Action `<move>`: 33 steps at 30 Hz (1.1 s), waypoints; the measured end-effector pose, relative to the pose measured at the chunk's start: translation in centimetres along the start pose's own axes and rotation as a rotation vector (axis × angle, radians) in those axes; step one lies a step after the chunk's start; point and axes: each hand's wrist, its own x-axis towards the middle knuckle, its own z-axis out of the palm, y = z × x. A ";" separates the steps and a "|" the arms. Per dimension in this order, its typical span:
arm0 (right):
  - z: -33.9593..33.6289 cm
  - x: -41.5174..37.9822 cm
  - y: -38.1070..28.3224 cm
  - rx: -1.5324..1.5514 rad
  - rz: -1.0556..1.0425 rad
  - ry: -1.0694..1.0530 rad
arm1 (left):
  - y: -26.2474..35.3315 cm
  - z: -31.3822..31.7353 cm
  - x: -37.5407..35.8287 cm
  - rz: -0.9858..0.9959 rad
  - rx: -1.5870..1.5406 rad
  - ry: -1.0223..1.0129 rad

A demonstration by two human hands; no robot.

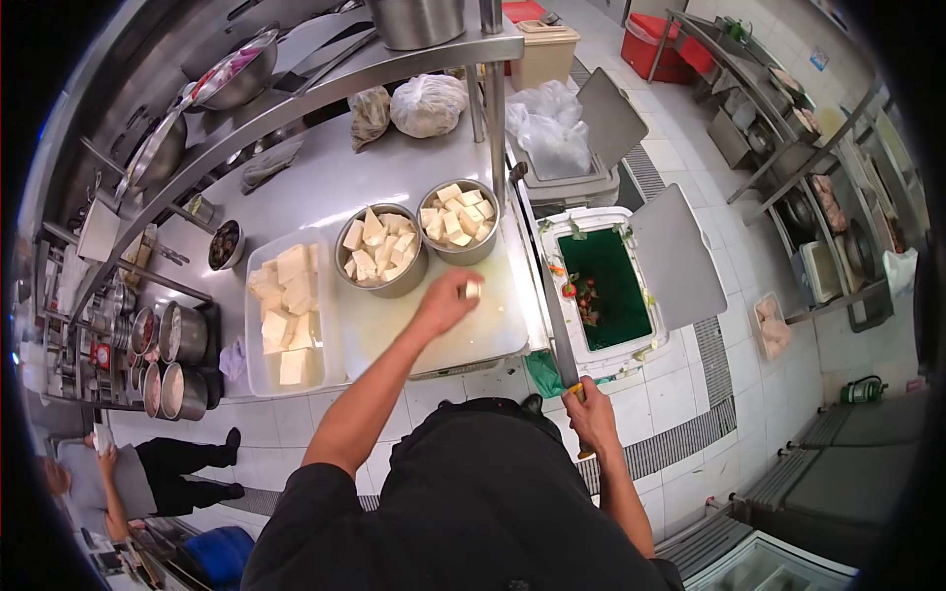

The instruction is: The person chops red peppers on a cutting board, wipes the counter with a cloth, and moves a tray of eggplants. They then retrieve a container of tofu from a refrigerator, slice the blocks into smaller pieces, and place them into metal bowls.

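Between the fingertips of my left hand (448, 302) is a small pale cream cube (473, 290), held above a whitish cutting board (394, 340). My right hand (592, 419) grips the yellow-and-dark handle of a long knife (564, 353), its blade pointing away from me beside the counter's right edge. Two round metal pots stand behind the board: the left pot (392, 287) and the right pot (459, 258) hold similar pale chunks. To the left, a clear plastic tub (255, 369) contains larger pale blocks, whose kind I cannot make out for certain.
Right of the counter stands an open white bin (645, 357) lined in green, with scraps inside. Behind it sits a bin (548, 128) with clear plastic bags. A metal shelf (394, 59) crosses above the counter. Another person (148, 478) is at the lower left.
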 end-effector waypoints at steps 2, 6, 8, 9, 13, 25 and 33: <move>0.0 -0.1 -0.2 0.004 -0.011 -0.012 | 2.7 -3.3 2.1 0.115 -0.116 0.184; -0.5 -0.2 -2.1 -0.036 0.053 -0.107 | 7.3 -6.9 2.7 0.266 -0.017 0.548; -0.4 -0.2 -2.6 -0.095 0.032 -0.146 | 5.7 -6.0 1.6 0.090 -0.168 0.430; -0.3 -0.2 -2.9 -0.095 0.017 -0.162 | 4.9 -5.1 0.5 0.060 -0.158 0.384; 0.2 -0.2 -3.8 -0.139 -0.032 -0.186 | 0.3 -0.4 -5.9 -0.019 -0.153 0.306; 1.7 3.3 -5.6 -0.321 -0.042 -0.389 | -4.0 -3.5 -19.3 -0.274 -0.313 0.614; 2.8 3.9 -4.8 -0.321 -0.177 -0.343 | -12.9 -16.6 -22.9 -0.484 -0.153 0.981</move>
